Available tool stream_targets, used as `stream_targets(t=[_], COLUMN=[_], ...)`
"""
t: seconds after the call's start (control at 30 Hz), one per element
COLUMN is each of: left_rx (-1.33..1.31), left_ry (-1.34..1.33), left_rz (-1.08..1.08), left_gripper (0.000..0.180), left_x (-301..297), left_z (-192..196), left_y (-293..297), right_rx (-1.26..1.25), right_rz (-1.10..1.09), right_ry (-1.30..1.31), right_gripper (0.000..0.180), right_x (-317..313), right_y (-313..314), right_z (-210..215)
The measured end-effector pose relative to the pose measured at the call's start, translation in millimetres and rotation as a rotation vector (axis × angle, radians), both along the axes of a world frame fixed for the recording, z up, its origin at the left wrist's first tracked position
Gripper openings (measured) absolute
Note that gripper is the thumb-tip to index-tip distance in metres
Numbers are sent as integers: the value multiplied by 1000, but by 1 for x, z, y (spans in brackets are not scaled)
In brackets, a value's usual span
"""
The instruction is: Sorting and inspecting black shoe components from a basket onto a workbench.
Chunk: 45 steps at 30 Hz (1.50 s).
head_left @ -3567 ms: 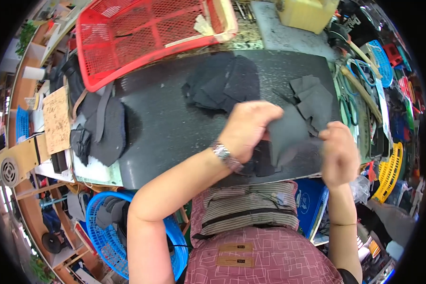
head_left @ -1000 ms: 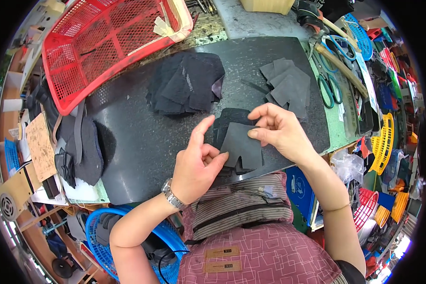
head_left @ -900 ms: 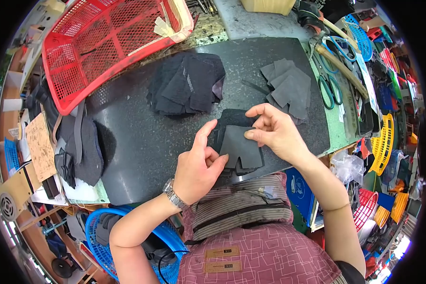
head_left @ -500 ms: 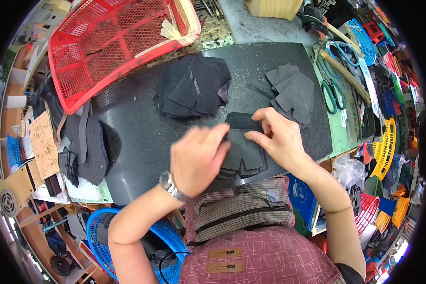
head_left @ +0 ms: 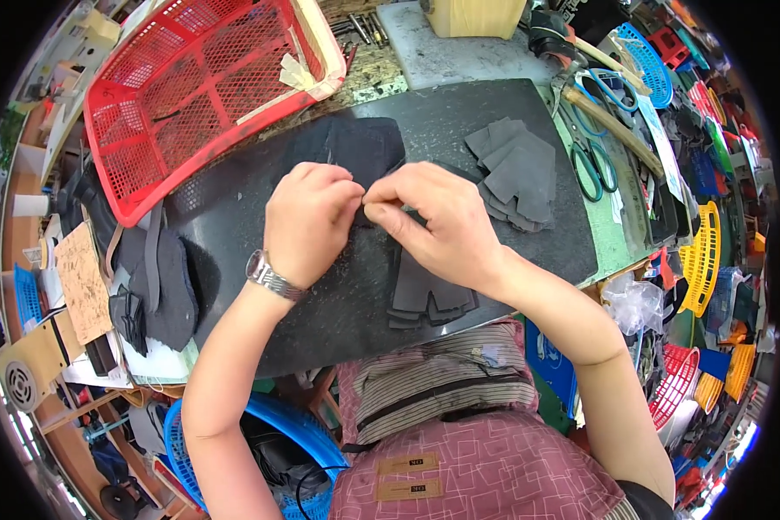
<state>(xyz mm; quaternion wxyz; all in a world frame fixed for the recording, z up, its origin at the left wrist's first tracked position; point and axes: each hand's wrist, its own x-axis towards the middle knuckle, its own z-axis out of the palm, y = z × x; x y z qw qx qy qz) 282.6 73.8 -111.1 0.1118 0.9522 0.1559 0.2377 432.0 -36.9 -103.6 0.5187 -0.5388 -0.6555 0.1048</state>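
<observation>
My left hand [head_left: 310, 221], with a metal watch on its wrist, is closed in a pinch at the near edge of a pile of dark cloth pieces [head_left: 364, 143]. My right hand [head_left: 438, 217] curls in from the right, its thumb and forefinger meeting close to the left fingertips. Anything between the fingertips is too dark and small to make out. Below the right hand lies a stack of dark grey notched pieces [head_left: 429, 299], partly covered by it. Similar grey pieces [head_left: 520, 173] are fanned out at the right. All rest on a black board [head_left: 234, 286].
A red mesh basket [head_left: 208, 95] stands at the far left of the bench. Scissors [head_left: 591, 165] and a wooden-handled hammer [head_left: 615, 126] lie to the right. Below the bench at the left is a blue basket [head_left: 178, 442]. Dark padded pieces [head_left: 173, 286] lie at the left edge.
Both hands have moved up and left, from the notched stack to the dark cloth pile. The fingertips have come together, and more of the notched stack shows at its near end.
</observation>
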Motion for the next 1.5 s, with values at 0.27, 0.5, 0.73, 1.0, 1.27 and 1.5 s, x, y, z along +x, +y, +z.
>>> stream_targets(t=[0.27,0.5,0.73,1.0,1.27,1.5], left_rx=[2,-20,-87,124,-5,-321], left_ry=[37,96,5,-201,-75,-191], left_rz=[-34,-115,-124,30,-187,-248], left_gripper=[18,27,21,16,32,67], left_x=[6,0,-4,-25,-3,124], left_z=[1,3,5,56,2,-10], left_y=[3,11,18,-52,-106,-57], right_rx=[9,-104,-176,-239,-575,-890], right_rz=[22,-75,-30,162,-602,-485], right_ry=[-49,48,37,-16,-459,-64], right_gripper=[10,7,10,31,43,38], right_x=[-4,4,1,14,110,149], right_y=[-3,-5,-7,14,-74,-63], right_z=[-9,-13,-21,-22,-5,-9])
